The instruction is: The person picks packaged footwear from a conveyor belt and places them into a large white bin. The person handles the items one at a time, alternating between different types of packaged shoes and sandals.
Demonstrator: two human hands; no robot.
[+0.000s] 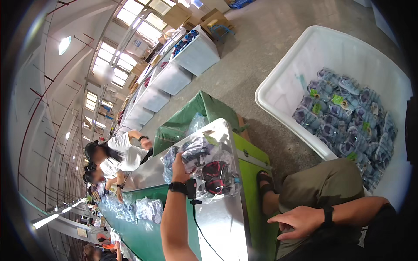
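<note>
My left hand is at the metal end of the work table, closed on a clear bag of greyish shoes; its fingertips are partly hidden by plastic. Beside that wrist lies another clear bag with dark red and black shoes. A black strap with a small cabled box circles the left wrist. My right hand hovers over my lap, holding nothing, with index finger and thumb stretched apart.
A big white bin at right holds many bagged blue-grey shoes. Beyond the table end stands a green cloth-lined container. More bagged shoes lie on the green belt. Co-workers stand along it. White tubs line the far side.
</note>
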